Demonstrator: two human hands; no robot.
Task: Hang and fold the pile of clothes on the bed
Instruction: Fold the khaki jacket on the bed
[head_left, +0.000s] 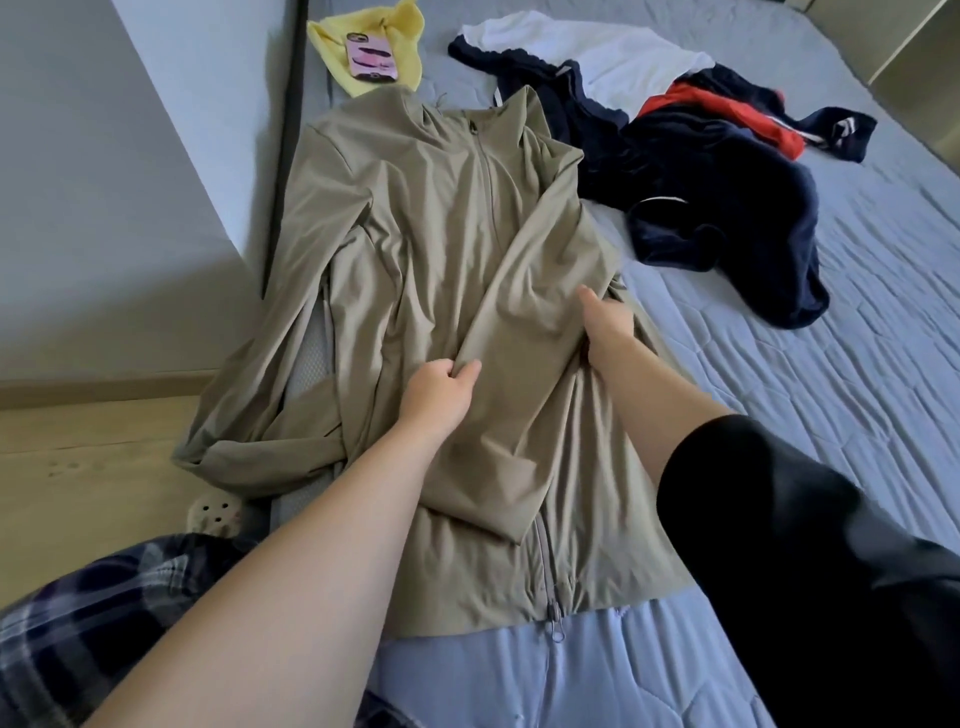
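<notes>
A khaki zip-up jacket (431, 218) lies spread front-up on the blue quilted bed (831, 395). Its right sleeve is folded diagonally across the chest. My left hand (439, 397) pinches the cuff end of that sleeve near the jacket's middle. My right hand (608, 325) grips the sleeve's outer edge, thumb on top and fingers tucked under the fabric. The jacket's left sleeve hangs over the bed's edge toward the floor. A pile of navy, white and red clothes (691, 150) lies at the back right.
A yellow garment (400, 31) with a pink-cased phone (371, 56) on it lies at the bed's far left corner. A pale blue garment (561, 670) lies under the jacket's hem. Wooden floor (93, 467) and a perforated slipper (215, 512) are at the left.
</notes>
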